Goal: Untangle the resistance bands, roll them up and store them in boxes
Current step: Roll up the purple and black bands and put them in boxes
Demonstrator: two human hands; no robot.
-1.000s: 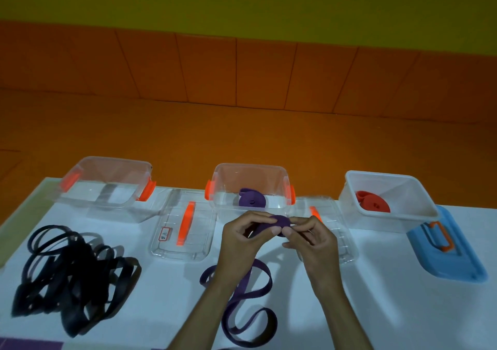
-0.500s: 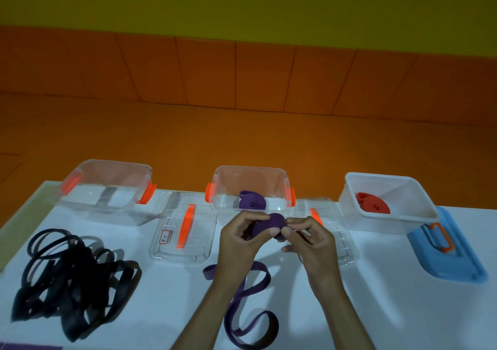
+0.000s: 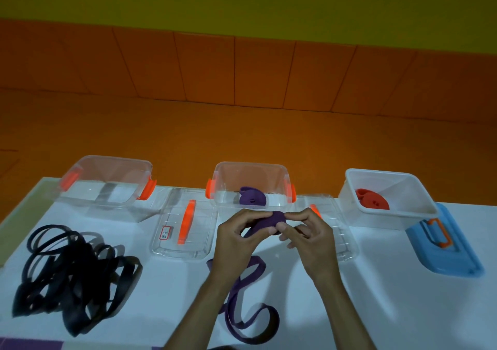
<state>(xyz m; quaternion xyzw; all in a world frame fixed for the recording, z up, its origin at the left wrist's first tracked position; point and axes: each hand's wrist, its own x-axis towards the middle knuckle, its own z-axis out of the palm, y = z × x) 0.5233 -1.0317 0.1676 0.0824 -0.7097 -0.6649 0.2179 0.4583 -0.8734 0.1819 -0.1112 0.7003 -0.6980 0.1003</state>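
At centre frame, the left hand and right hand pinch the rolled end of a flat purple rubber resistance band between curled fingers and thumbs. Its loose tail trails down the white table toward the lower edge. Just above sits a clear plastic box with orange latches holding a rolled purple band. Tangled black bands lie at lower left.

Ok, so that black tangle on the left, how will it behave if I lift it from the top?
Probably floppy: the black bands lie in limp, flat loops. They would likely come up as one clump, since the loops interlace. Rolling seems unlikely.
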